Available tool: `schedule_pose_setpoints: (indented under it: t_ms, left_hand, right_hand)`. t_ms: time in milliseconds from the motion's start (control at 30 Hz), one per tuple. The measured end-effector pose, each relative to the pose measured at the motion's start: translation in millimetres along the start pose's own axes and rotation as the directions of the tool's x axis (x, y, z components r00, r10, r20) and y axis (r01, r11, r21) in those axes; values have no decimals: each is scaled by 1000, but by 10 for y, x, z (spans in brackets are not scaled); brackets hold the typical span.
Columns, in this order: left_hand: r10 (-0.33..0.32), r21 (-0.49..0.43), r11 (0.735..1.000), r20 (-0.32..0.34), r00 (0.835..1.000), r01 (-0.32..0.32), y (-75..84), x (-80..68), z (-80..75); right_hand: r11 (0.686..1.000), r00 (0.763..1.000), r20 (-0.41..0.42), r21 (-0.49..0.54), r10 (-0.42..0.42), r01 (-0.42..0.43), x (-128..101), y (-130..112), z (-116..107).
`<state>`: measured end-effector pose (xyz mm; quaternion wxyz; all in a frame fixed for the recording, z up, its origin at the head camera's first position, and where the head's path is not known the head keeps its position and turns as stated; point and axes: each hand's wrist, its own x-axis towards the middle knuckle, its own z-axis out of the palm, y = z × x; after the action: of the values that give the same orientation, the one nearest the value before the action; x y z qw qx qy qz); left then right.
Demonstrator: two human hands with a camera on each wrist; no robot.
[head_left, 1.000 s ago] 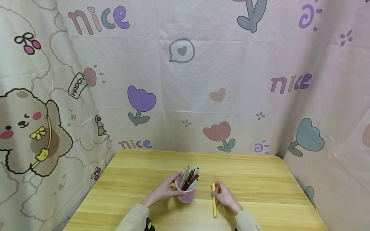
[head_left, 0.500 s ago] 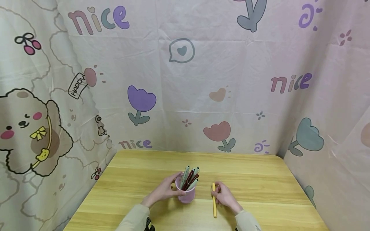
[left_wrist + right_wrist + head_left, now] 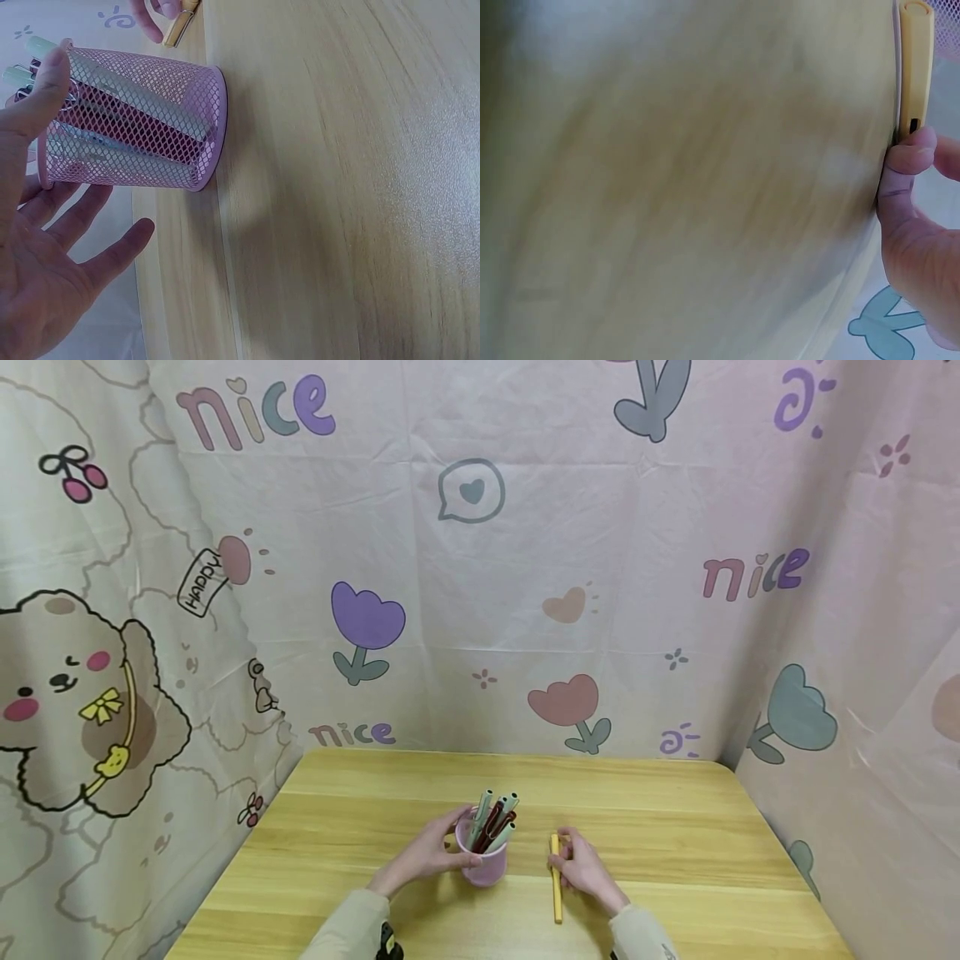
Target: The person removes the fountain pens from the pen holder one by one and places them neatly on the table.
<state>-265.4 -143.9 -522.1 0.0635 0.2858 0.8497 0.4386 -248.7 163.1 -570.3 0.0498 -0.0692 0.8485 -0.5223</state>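
Lying flat on the wooden table [image 3: 675, 827], the yellow pen [image 3: 556, 878] runs its long axis away from the person, just right of the pink mesh cup [image 3: 482, 864]. The right hand [image 3: 588, 870] pinches its far part; the left hand [image 3: 427, 853], fingers spread, cups the holder.

A pink wire cup [image 3: 482, 863] stands up on the wooden table, full of green and dark red pens [image 3: 492, 820]. A long yellow pen [image 3: 556, 882] lies flat on the table, near the cup.
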Motion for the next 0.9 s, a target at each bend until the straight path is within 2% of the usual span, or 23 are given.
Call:
schedule_pose_setpoints:
  t_ms: [167,500,733,900]
  left_hand:
    - [0,5,1000,-3,1000,0,15,0,0]
    - [-10,-6,1000,2,1000,10,32,-2,5]
    - [-8,-11,1000,0,1000,8,34,1,2]
    - [-12,-12,1000,-1,1000,12,35,2,4]
  right_hand:
    - [1000,1000,-3,13,-16,16,-18,-15,-9]
    - [999,992,-116,-16,-44,43,-37,-57,15]
    - [996,990,-135,76,-33,43,-30,-117,33]
    - [993,986,-160,98,-45,61,-18,-167,50]
